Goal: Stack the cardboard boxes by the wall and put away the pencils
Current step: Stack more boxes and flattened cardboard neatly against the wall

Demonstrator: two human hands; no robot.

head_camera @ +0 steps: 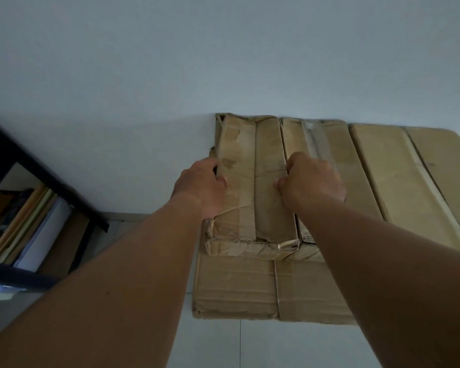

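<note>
A worn, taped cardboard box lies long and narrow on top of a larger cardboard box against the white wall. My left hand grips its left edge, fingers curled down the side. My right hand grips its right edge, fingers tucked into the gap beside a second narrow box. A third, wider flat box lies further right on the same level. No pencils are in view.
A black metal shelf frame stands at the left, holding upright folders and papers. Light floor tiles show below the box stack and between it and the shelf.
</note>
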